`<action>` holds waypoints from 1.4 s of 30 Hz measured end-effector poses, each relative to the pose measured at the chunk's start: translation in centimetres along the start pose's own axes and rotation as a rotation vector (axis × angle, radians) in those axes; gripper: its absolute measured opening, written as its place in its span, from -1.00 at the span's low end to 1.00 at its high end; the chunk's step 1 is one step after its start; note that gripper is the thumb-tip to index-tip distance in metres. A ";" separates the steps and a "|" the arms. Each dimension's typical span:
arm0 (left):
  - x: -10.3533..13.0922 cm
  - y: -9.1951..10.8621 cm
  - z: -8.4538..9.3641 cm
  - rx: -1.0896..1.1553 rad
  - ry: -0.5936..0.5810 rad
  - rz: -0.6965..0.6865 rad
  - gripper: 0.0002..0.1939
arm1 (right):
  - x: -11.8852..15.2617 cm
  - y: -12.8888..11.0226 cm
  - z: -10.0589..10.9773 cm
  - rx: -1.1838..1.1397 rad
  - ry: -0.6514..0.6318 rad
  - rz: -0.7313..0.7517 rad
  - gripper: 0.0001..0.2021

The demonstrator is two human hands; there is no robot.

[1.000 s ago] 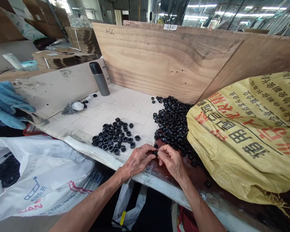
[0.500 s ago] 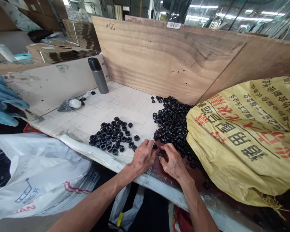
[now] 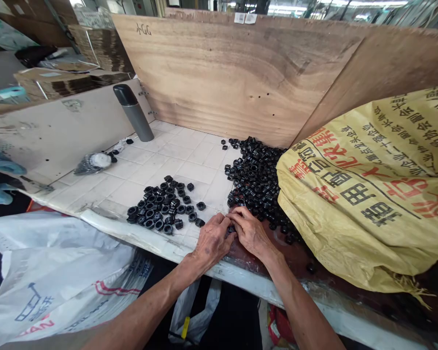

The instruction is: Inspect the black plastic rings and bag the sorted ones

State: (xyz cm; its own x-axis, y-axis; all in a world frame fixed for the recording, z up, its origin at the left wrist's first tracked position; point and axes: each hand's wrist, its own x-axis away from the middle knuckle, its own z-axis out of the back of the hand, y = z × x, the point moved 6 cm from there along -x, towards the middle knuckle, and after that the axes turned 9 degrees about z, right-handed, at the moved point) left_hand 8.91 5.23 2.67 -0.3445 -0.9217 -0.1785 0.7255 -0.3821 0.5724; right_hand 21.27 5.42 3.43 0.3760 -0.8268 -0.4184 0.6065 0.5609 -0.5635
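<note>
My left hand (image 3: 213, 240) and my right hand (image 3: 251, 232) meet over the front of the table, fingers closed. Between their fingertips a small black plastic cap (image 3: 231, 229) shows in part. The fingers hide most of it, and whether one or two pieces are there I cannot tell. Left of my hands lies a loose group of black caps (image 3: 157, 208), several with their hollow round side up. A larger heap of small black plastic pieces (image 3: 257, 175) rises just beyond my right hand.
A yellow woven sack (image 3: 365, 194) lies at the right against the heap. Wooden boards (image 3: 211, 73) wall the table's back. A grey flask (image 3: 136, 116) and a plastic bag (image 3: 93, 164) stand at the far left. A white sack (image 3: 58, 272) hangs below the front edge.
My hands were slightly apart, each with a black piece at its fingertips. Now they have come together, fingertips touching. The camera view has shifted a little.
</note>
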 end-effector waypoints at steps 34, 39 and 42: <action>-0.1 0.2 0.6 0.130 0.025 0.013 -0.79 | 1.9 1.7 2.4 -0.045 0.191 -0.228 -0.79; -0.5 -2.0 1.0 0.761 -0.072 0.343 -0.79 | 1.9 1.3 2.5 -0.400 0.249 -0.378 -0.81; -0.5 -2.2 0.3 1.068 -0.171 0.418 -0.72 | 1.7 0.5 2.4 -0.498 0.241 -0.340 -0.81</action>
State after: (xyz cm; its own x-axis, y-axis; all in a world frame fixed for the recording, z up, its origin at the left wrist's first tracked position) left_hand 7.28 6.55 1.76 -0.3321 -0.9100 0.2481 -0.0427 0.2773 0.9598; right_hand 23.89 4.23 4.14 0.0175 -0.9617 -0.2735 0.2449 0.2693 -0.9314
